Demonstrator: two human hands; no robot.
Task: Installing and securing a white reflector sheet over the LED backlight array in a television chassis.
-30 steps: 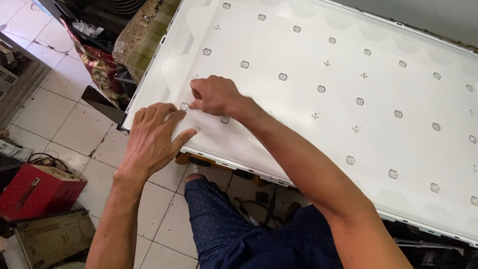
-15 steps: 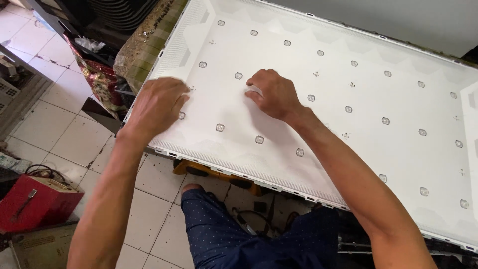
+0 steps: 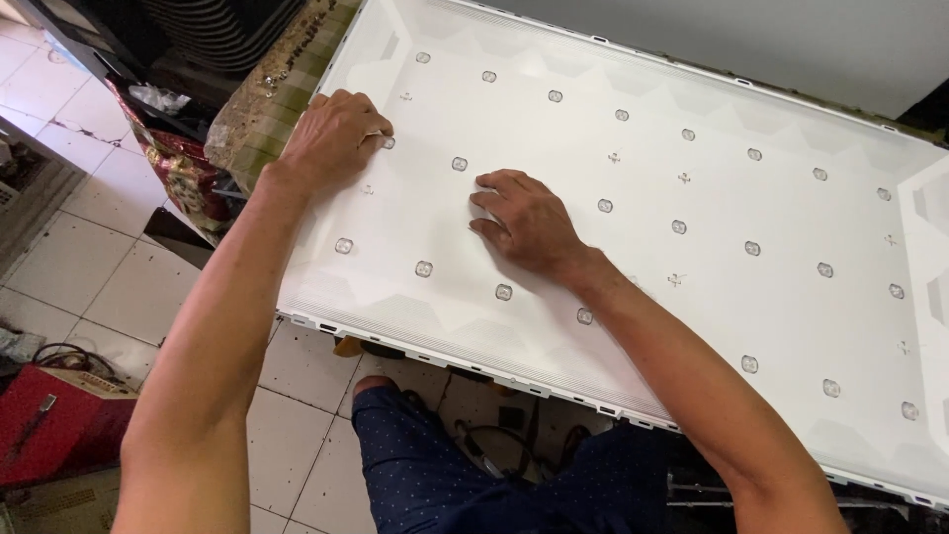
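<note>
A large white reflector sheet (image 3: 692,138) with rows of small round lens caps (image 3: 460,163) lies in an open flat-panel frame across a bench. My left hand (image 3: 331,133) presses flat on the sheet near its left edge, fingertips by one lens cap. My right hand (image 3: 524,222) rests palm down on the sheet further right, fingers curled and pointing left, between several lens caps. Neither hand holds anything.
The panel's near edge (image 3: 474,371) overhangs my knees in dark dotted trousers (image 3: 425,465). A red box (image 3: 54,425) with cables stands on the tiled floor at left. A patterned cloth-covered bench edge (image 3: 262,109) and dark equipment (image 3: 213,35) lie beyond the panel's left side.
Both hands have slid up the sheet, away from its near left corner: the left now at the left edge, the right toward the middle. The view has shifted too.
</note>
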